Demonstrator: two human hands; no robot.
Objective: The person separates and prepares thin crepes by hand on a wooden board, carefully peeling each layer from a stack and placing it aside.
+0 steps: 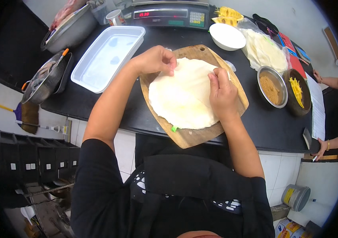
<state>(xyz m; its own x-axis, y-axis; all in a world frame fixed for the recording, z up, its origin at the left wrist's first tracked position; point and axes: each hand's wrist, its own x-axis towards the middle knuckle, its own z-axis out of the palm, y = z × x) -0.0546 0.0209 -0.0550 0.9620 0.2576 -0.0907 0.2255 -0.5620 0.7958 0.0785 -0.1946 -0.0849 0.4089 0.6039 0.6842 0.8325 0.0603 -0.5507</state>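
Note:
A stack of thin round pastry wrappers (184, 98) lies on a wooden cutting board (197, 138) before me. At the stack's upper left edge, my left hand (158, 60) pinches thin wrapper between thumb and fingers. My right hand (224, 93) grips the wrapper's edge at the upper right, its fingers curled. A bit of green shows under the stack's lower edge. More wrappers (264, 52) lie in plastic at the upper right. Brown sugar-like crumbs (269, 89) fill part of a metal bowl, and yellow strips (296, 90) lie in a brown bowl beside it.
Left of the board stands a translucent plastic tub (103, 59), with a metal colander (45, 77) beyond. A digital scale (169, 16), a white bowl (227, 36) and yellow fruit pieces (227, 16) are at the back. Another person's hands (322, 147) rest at the right edge near papers (318, 110).

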